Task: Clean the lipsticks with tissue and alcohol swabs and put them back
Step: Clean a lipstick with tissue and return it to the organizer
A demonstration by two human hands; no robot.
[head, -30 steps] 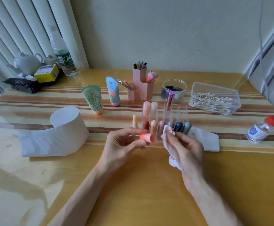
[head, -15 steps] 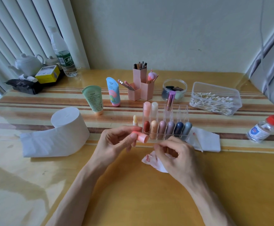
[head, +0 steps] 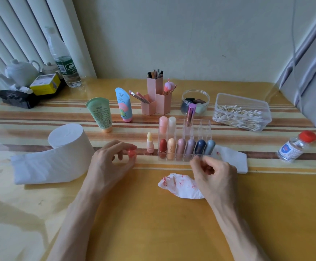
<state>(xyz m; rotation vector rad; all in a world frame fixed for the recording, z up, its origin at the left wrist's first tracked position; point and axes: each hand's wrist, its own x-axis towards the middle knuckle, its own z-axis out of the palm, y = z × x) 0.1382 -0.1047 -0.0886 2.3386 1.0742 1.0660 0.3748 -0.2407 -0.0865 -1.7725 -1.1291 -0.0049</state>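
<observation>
Lying beside right hand (head: 214,176): tissue (head: 178,185) (stained)

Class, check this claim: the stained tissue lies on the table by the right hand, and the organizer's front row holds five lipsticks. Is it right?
Not quite. The head view shows six lipsticks, not five, in the front row of the organizer. The stained tissue does lie on the table by the right hand.

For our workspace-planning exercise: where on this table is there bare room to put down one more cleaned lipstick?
Bare tabletop lies on the near side of the stained tissue, and right of the right hand, nearer than the folded tissue and red-capped bottle. Crowded: around the lipstick organizer and the left hand pinching an orange cap.
</observation>
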